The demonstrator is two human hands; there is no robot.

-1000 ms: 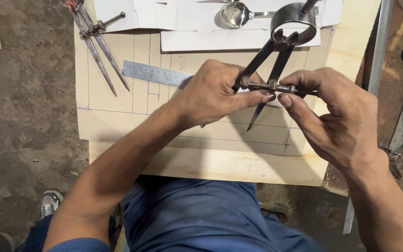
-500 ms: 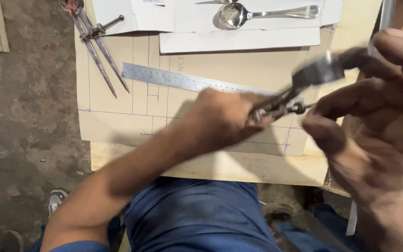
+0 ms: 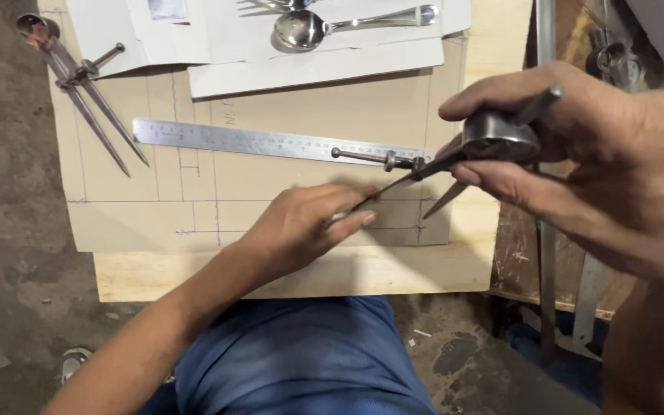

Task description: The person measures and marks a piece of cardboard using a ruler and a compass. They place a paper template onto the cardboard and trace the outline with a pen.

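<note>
The divider [image 3: 455, 157] in the hands is dark grey steel with a dull shine at its round head. The ruler [image 3: 270, 142] is bright silver with fine dark graduation marks. Beneath it the cardboard sheet [image 3: 286, 100] is tan, ruled with thin blue-violet pen lines (a loose grid). The desk [image 3: 393, 269] is pale yellow wood. White paper sheets [image 3: 324, 61] lie at its far edge under a mirror-bright spoon [image 3: 332, 24]. The trousers [image 3: 301, 357] are blue.

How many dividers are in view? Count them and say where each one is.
2. One divider lies at the top left of the cardboard sheet; the other divider is held in both hands, its points down on the sheet. None seems hidden.
</note>
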